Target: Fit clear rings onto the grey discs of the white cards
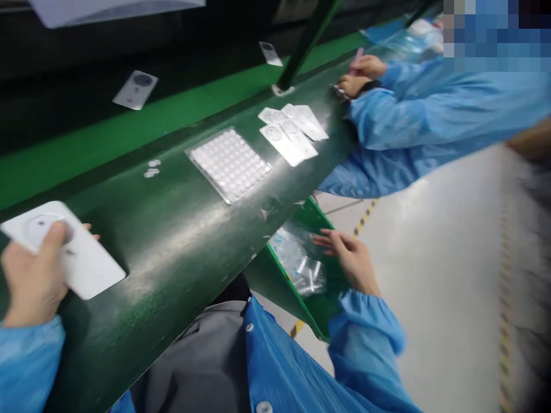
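At the left end of the green worktop, my left hand [37, 269] grips a white rectangular panel [88, 261] with rounded corners and a grey round area. My thumb presses on the round area, and my fingertips show past its far edge. My right hand [348, 258] is over an open green bin [282, 275] beside the worktop, its fingers stretched out and apart with nothing seen in them. Below those fingers lie crumpled clear plastic bags [301, 264] with white and blue bits.
A sheet of round white pieces [230, 163] lies mid-worktop [185, 229], with several loose discs [152, 168] to its left. Similar white panels [290, 135] are piled beyond. Two more panels [136, 90] rest toward the back. A co-worker's hands [359, 74] work at the far right.
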`<state>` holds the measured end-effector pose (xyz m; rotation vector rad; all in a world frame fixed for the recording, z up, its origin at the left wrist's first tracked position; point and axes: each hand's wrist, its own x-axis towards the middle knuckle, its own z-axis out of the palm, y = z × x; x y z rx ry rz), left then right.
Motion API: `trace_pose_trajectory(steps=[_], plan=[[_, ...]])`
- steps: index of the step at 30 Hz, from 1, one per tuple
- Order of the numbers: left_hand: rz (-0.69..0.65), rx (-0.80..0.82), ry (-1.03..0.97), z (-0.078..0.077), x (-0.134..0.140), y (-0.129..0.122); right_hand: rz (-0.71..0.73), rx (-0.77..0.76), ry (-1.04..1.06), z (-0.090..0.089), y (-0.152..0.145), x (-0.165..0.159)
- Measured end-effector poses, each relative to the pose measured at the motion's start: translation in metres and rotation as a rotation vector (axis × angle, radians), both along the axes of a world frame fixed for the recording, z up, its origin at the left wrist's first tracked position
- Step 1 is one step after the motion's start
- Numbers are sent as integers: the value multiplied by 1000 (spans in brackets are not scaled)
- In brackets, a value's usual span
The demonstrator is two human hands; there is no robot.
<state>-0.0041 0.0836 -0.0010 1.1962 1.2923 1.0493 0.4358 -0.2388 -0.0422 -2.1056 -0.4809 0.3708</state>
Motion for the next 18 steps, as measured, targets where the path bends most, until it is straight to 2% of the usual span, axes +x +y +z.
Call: trace_pose_trajectory(steps=[1, 2, 3, 4, 6, 9, 10, 12, 15, 18], plan=[[76, 44, 2, 3, 4, -5, -41, -29, -124, 7, 7, -9], [85, 36, -4, 6, 8, -9, -75, -12, -253, 13, 19, -22], [70, 21, -30, 6, 10, -11, -59, 54, -337, 16, 34, -38], [49, 24, -51, 5, 11, -12, 16, 142, -368, 19, 53, -58], [-13, 24, -82, 0, 10, -13, 298, 304, -346, 26, 99, -106], [-63, 11, -88, -6, 4, -17, 798, 423, -357, 40, 174, -182], [-75, 15, -77, -8, 2, -19, 923, 460, -376, 45, 197, -204], [-88, 68, -15, -8, 0, -22, 1078, 522, -426, 50, 237, -237], [-84, 190, 88, -9, -1, -24, 1181, 512, -504, 48, 273, -262], [-107, 208, 46, -10, -3, -22, 1196, 494, -566, 42, 282, -270]])
